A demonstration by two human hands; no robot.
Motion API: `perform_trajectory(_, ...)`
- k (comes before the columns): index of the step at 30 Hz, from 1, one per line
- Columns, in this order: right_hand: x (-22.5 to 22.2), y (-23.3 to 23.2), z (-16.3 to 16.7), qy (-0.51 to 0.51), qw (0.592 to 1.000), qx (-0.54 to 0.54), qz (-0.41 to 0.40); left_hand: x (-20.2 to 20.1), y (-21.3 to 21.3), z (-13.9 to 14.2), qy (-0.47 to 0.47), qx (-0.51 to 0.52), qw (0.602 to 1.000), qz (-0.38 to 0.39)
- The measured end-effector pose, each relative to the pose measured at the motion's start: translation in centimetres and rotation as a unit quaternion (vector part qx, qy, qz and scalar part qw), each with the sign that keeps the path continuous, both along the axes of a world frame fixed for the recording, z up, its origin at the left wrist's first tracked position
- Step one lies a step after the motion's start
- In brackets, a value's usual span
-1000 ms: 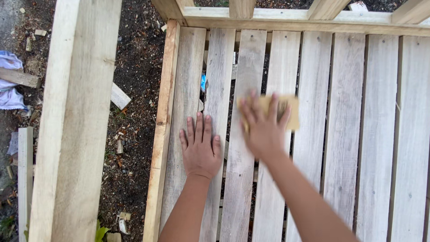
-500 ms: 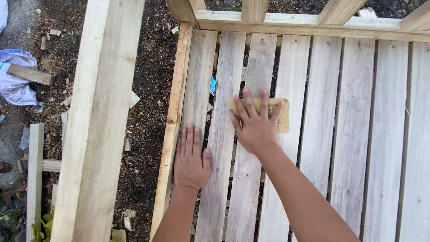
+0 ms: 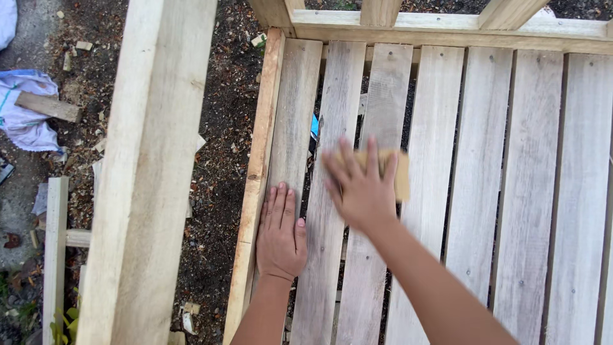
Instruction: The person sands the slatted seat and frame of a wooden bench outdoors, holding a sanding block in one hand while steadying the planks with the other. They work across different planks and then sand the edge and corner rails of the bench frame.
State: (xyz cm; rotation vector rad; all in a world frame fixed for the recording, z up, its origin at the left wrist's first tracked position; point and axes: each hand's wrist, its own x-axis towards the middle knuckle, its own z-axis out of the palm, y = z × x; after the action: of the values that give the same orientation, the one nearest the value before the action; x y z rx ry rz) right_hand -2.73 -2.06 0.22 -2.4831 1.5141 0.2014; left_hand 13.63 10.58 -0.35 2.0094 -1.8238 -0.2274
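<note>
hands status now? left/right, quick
Left hand: open, flat on a wooden slat.
Right hand: fingers spread, pressing a tan sandpaper sheet on the slats.

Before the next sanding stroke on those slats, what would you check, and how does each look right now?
1. Sandpaper under the right hand: ok, fingers spread flat over it.
2. Left hand bracing the outer slat: ok, palm flat.
3. Left hand apart from the right: ok, a gap shows between them.
4. Grit left on the sandpaper: cannot tell, its face is hidden.
5. Nail heads flush in the slats: cannot tell, too small.
</note>
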Motion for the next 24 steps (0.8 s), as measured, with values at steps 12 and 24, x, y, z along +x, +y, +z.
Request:
perform_trajectory(12,-1.0,13.0,1.5,-0.131,0.984,-0.094,0.075,-0.3,0.1,0.6,0.025,-0.009,1.000,-0.006)
perform_trajectory(24,1.6,4.4,0.9,-0.087,0.992,-0.054,0.070,-0.4,0.2,0.6,0.001,0.005,1.000,-0.001)
